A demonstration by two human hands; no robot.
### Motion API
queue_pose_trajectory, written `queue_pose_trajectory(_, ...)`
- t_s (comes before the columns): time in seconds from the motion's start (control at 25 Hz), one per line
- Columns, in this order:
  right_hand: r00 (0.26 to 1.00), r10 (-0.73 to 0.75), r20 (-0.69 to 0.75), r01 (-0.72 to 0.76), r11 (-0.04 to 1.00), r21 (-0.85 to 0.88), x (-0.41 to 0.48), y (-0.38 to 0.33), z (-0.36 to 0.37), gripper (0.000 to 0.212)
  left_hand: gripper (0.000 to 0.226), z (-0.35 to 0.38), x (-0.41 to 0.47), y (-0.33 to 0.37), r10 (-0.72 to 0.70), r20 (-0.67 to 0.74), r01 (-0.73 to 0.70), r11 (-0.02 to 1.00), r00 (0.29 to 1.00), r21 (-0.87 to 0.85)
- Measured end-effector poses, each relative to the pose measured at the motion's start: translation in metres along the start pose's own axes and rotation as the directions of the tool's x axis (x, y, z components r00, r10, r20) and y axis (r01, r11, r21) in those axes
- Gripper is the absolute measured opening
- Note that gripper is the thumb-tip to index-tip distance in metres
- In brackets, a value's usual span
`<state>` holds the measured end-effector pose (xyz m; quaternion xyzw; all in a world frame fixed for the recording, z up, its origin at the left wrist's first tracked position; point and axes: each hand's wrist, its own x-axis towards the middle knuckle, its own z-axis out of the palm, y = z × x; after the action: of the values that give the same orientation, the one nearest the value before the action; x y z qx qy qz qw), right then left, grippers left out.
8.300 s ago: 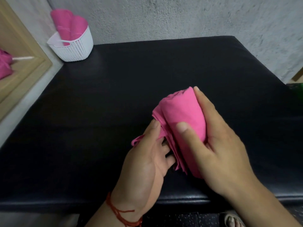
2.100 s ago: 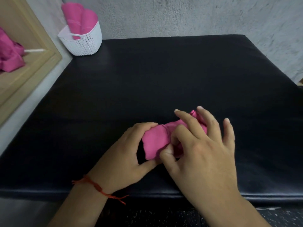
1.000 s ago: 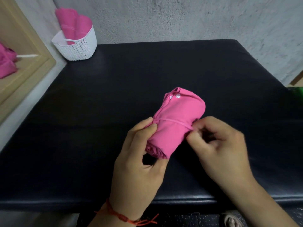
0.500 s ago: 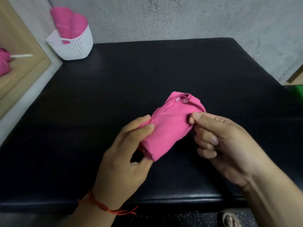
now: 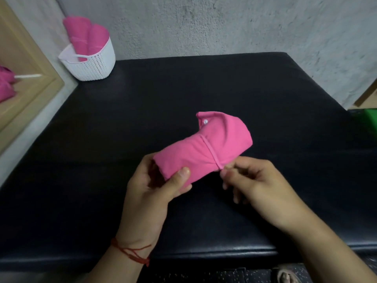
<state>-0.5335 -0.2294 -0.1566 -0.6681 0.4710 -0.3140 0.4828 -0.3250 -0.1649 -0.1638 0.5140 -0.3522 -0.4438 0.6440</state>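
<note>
A rolled pink garment (image 5: 204, 148) is gripped at its near end by the left hand (image 5: 151, 193); its pink band (image 5: 212, 153) is pinched by the right hand (image 5: 259, 184), fingers curled.

White basket (image 5: 91, 66) sitting at the far left corner of the black padded table (image 5: 204, 88), two pink rolls (image 5: 95, 39) standing upright inside. Wooden frame (image 5: 43, 84) running along the left. Green object (image 5: 370, 121) showing at the right edge. Grey wall (image 5: 224, 23) standing behind.
</note>
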Motion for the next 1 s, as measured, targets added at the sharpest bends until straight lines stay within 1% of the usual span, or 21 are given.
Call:
queue_pose_trajectory(0.04, 0.994, 0.070, -0.085, -0.060, 0.991, 0.123, 0.002, -0.002, -0.005, 0.017, 0.048, -0.002, 0.002, 0.001, 0.055, 0.037, -0.058, 0.995, 0.998, 0.080)
queue_pose_trajectory(0.08, 0.976, 0.134, -0.170, -0.090, 0.965, 0.246, 0.003, -0.002, -0.012, 0.011, 0.051, -0.005, 0.004, 0.003, 0.109, 0.081, -0.120, 0.982, 0.991, 0.148)
queue_pose_trajectory(0.12, 0.959, 0.170, -0.225, -0.086, 0.936, 0.342, 0.004, -0.004, -0.019, 0.009, 0.054, -0.009, 0.006, 0.005, 0.146, 0.132, -0.170, 0.965, 0.980, 0.197)
queue_pose_trajectory(0.16, 0.956, 0.172, -0.237, -0.065, 0.914, 0.400, 0.006, -0.006, -0.023, 0.016, 0.057, -0.013, 0.007, 0.006, 0.163, 0.188, -0.203, 0.953, 0.969, 0.224)
queue_pose_trajectory(0.2, 0.968, 0.141, -0.208, -0.038, 0.900, 0.434, 0.005, -0.008, -0.025, 0.026, 0.059, -0.016, 0.008, 0.005, 0.169, 0.239, -0.226, 0.945, 0.956, 0.236)
queue_pose_trajectory(0.24, 0.982, 0.096, -0.161, -0.017, 0.900, 0.436, 0.003, -0.010, -0.025, 0.035, 0.060, -0.018, 0.007, 0.004, 0.172, 0.286, -0.241, 0.943, 0.943, 0.230)
queue_pose_trajectory(0.32, 0.995, 0.031, -0.093, 0.003, 0.938, 0.346, -0.002, -0.014, -0.020, 0.050, 0.060, -0.016, 0.003, 0.001, 0.207, 0.344, -0.290, 0.933, 0.916, 0.212)
queue_pose_trajectory(0.36, 0.995, 0.010, -0.095, 0.018, 0.960, 0.281, -0.004, -0.015, -0.017, 0.053, 0.059, -0.014, 0.000, 0.000, 0.225, 0.357, -0.311, 0.929, 0.906, 0.202)
queue_pose_trajectory(0.4, 0.992, -0.019, -0.124, 0.047, 0.973, 0.224, -0.005, -0.014, -0.014, 0.051, 0.057, -0.011, -0.001, -0.001, 0.244, 0.362, -0.326, 0.928, 0.900, 0.183)
queue_pose_trajectory(0.48, 0.977, -0.090, -0.195, 0.124, 0.977, 0.173, -0.005, -0.015, -0.010, 0.036, 0.054, -0.006, -0.003, -0.002, 0.277, 0.337, -0.334, 0.934, 0.900, 0.125)
queue_pose_trajectory(0.56, 0.949, -0.157, -0.275, 0.201, 0.970, 0.140, -0.007, -0.016, -0.006, 0.023, 0.059, -0.002, -0.003, -0.002, 0.258, 0.306, -0.293, 0.953, 0.917, 0.074)
queue_pose_trajectory(0.64, 0.914, -0.172, -0.367, 0.230, 0.966, 0.118, -0.008, -0.012, -0.001, 0.013, 0.080, 0.001, -0.003, -0.004, 0.157, 0.316, -0.167, 0.986, 0.936, 0.006)
queue_pose_trajectory(0.68, 0.900, -0.162, -0.405, 0.223, 0.969, 0.107, -0.008, -0.010, 0.001, 0.012, 0.084, 0.003, -0.002, -0.005, 0.075, 0.316, -0.061, 0.997, 0.946, -0.052)
queue_pose_trajectory(0.72, 0.892, -0.140, -0.429, 0.205, 0.973, 0.109, -0.007, -0.007, 0.004, 0.014, 0.079, 0.007, -0.003, -0.004, 0.000, 0.302, 0.028, 0.996, 0.953, -0.088)
queue_pose_trajectory(0.76, 0.892, -0.112, -0.438, 0.183, 0.976, 0.122, -0.006, -0.006, 0.007, 0.018, 0.069, 0.012, -0.004, -0.004, -0.046, 0.257, 0.067, 0.995, 0.965, -0.073)
queue_pose_trajectory(0.8, 0.895, -0.089, -0.437, 0.162, 0.978, 0.133, -0.006, -0.006, 0.009, 0.022, 0.058, 0.017, -0.006, -0.004, -0.050, 0.181, 0.047, 0.999, 0.982, 0.019)
queue_pose_trajectory(0.84, 0.896, -0.077, -0.438, 0.147, 0.981, 0.129, -0.006, -0.007, 0.011, 0.026, 0.046, 0.022, -0.009, -0.006, -0.008, 0.093, -0.007, 0.988, 0.996, 0.156)
queue_pose_trajectory(0.88, 0.897, -0.076, -0.435, 0.141, 0.983, 0.120, -0.006, -0.009, 0.011, 0.030, 0.035, 0.026, -0.011, -0.006, 0.064, 0.015, -0.066, 0.958, 0.998, 0.279)
queue_pose_trajectory(0.92, 0.900, -0.071, -0.430, 0.132, 0.985, 0.113, -0.006, -0.011, 0.011, 0.036, 0.029, 0.030, -0.013, -0.005, 0.138, -0.045, -0.112, 0.924, 0.989, 0.367)
queue_pose_trajectory(1.0, 0.912, -0.074, -0.403, 0.125, 0.987, 0.101, -0.006, -0.016, 0.010, 0.050, 0.028, 0.031, -0.015, 0.001, 0.229, -0.111, -0.155, 0.876, 0.967, 0.456)
